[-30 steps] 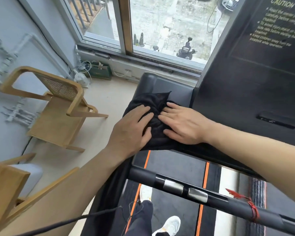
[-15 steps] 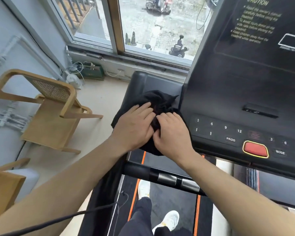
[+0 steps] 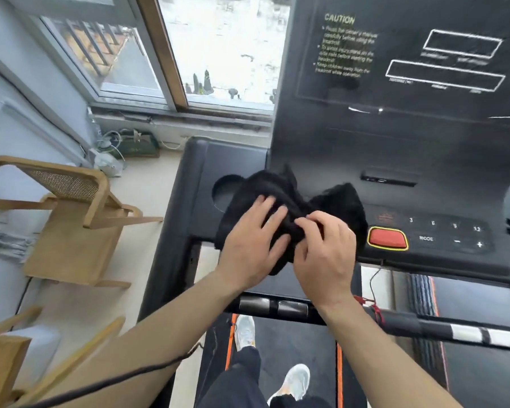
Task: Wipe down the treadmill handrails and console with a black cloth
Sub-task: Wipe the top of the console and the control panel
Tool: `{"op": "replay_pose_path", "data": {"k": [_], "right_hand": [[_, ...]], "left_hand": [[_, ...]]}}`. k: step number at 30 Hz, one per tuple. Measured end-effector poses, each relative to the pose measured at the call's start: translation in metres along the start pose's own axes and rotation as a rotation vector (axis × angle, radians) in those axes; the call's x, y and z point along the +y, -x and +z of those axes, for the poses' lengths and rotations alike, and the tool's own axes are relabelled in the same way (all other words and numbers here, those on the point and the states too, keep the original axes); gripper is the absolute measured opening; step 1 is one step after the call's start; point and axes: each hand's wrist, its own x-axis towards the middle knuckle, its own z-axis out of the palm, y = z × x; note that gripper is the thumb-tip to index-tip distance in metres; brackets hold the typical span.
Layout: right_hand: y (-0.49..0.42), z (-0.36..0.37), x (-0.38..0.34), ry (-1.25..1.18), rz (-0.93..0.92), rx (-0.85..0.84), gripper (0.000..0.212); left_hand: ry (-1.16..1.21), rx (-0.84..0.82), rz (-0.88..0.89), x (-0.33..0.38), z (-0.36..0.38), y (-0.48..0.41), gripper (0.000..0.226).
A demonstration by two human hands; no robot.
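Surface: black treadmill console [image 3: 395, 160], upright panel with a yellow "CAUTION" notice and white outlined display boxes; lower control strip with a red stop button [image 3: 387, 237], "MODE" key and numbered keys 3, 6, 9, 12. Left wing of the console carries a round cup recess [image 3: 224, 191], partly covered.

Room: window [image 3: 218, 54] beyond the console, looking onto wet pavement; pale floor [image 3: 147, 187] to the left; wooden chair [image 3: 71, 207] with a cane back beside the treadmill's left edge; second wooden piece at lower left, only partly in view.

Edges and open room: black handrail [image 3: 424, 326] with silver sensor plates crosses below the console, close under both wrists. Treadmill belt [image 3: 286, 343] with orange stripes lies beneath; two pale shoes stand on it. The control strip to the right of the stop button is uncovered.

Task item: black cloth [image 3: 280, 195], bunched, lying on the console's left wing and lower strip, its right end just beside the red button and its left end over the cup recess's rim.

Left hand [image 3: 253, 248]: palm down on the cloth, fingers spread and pressing flat.

Right hand [image 3: 326, 254]: touching the left hand's fingertips, fingers curled and pinching a fold of the cloth at its middle.
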Motion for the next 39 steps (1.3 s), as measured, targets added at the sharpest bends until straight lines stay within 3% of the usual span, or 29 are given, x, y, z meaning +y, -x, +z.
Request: {"op": "replay_pose_path", "data": {"k": [4, 8, 14, 18, 22, 30, 36, 39], "right_hand": [[0.008, 0.004, 0.022, 0.099, 0.028, -0.425, 0.064], [-0.032, 0.02, 0.036, 0.168, -0.073, -0.563, 0.068], [-0.095, 0.032, 0.066, 0.226, -0.218, -0.588, 0.068], [-0.06, 0.021, 0.051, 0.184, -0.133, -0.611, 0.068], [-0.013, 0.003, 0.046, 0.174, -0.17, -0.655, 0.067], [-0.101, 0.025, 0.083, 0.258, -0.323, -0.631, 0.068], [-0.038, 0.006, 0.071, 0.183, -0.127, -0.606, 0.07], [-0.013, 0.003, 0.052, 0.154, -0.215, -0.582, 0.069]], "left_hand": [[-0.249, -0.077, 0.012, 0.009, 0.014, -0.012, 0.061], [-0.269, -0.127, -0.007, 0.0, 0.01, -0.049, 0.066], [-0.354, -0.099, -0.015, 0.004, 0.009, -0.107, 0.068], [-0.321, -0.136, -0.005, 0.005, 0.012, -0.074, 0.067], [-0.354, -0.209, 0.06, 0.005, 0.011, -0.024, 0.065], [-0.393, -0.155, -0.013, 0.01, 0.011, -0.101, 0.069], [-0.417, -0.173, 0.102, 0.015, 0.018, -0.052, 0.065], [-0.395, -0.149, 0.142, 0.002, 0.012, -0.019, 0.061]]}}
